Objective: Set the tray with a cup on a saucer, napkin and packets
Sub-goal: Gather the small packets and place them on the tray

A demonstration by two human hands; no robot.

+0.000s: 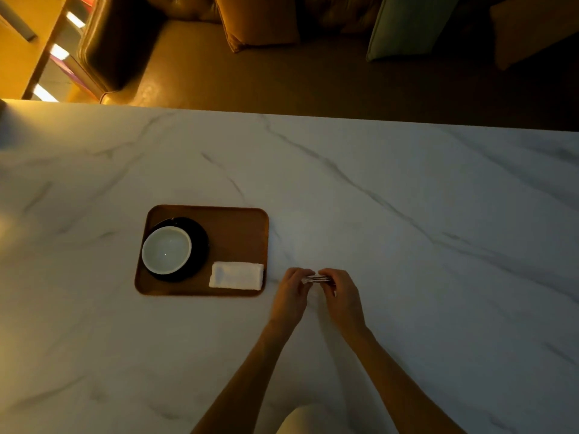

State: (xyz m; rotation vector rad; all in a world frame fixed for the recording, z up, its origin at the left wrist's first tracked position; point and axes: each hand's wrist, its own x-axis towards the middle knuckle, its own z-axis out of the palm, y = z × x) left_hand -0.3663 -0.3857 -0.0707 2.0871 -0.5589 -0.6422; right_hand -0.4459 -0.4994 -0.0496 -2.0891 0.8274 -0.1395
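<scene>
A brown wooden tray (238, 227) lies on the marble table, left of centre. On its left half a white cup (166, 250) stands on a black saucer (200, 245). A folded white napkin (236, 275) rests in the tray's near right corner. Just right of the tray, my left hand (291, 292) and my right hand (340, 296) meet above the table and pinch a small stack of thin packets (317, 279) between their fingertips, one hand at each end. The packets are held flat and edge-on, partly hidden by my fingers.
The white marble table (407, 230) stretches wide to the right and ahead. Beyond its far edge stands a brown sofa (250, 67) with an orange cushion (257, 20) and a green cushion (407, 26). A pale rounded shape (300, 421) shows at the bottom edge.
</scene>
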